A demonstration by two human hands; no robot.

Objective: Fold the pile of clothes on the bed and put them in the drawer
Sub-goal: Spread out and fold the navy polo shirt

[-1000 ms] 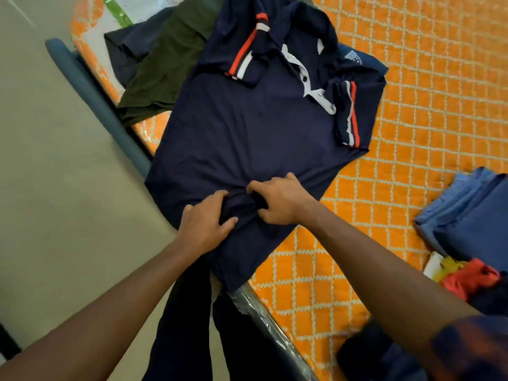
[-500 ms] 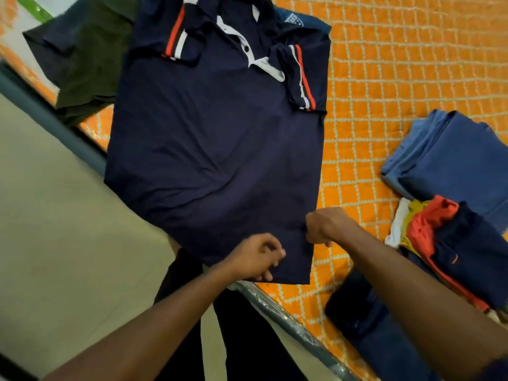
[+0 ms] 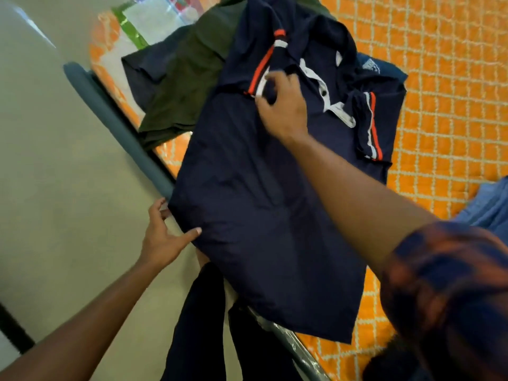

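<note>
A bed (image 3: 453,78) under an orange quilted cover is seen from above, with pale floor (image 3: 55,160) along its left edge. At that near-left edge the side seam of the navy polo shirt (image 3: 261,215) is gripped by the left hand (image 3: 162,237), thumb on top and fingers tucked beneath. The shirt is spread face up, its tail hanging slightly over the edge. Farther in, its trimmed sleeve (image 3: 264,75) is pinched by the right hand (image 3: 283,108). Half a second ago both hands were held at the bottom hem; they are now placed along one side, so a lengthwise fold is probably being started. Beyond, an olive garment (image 3: 187,86) is left unfolded, and a blue garment (image 3: 492,204) is partly seen at the right.
</note>
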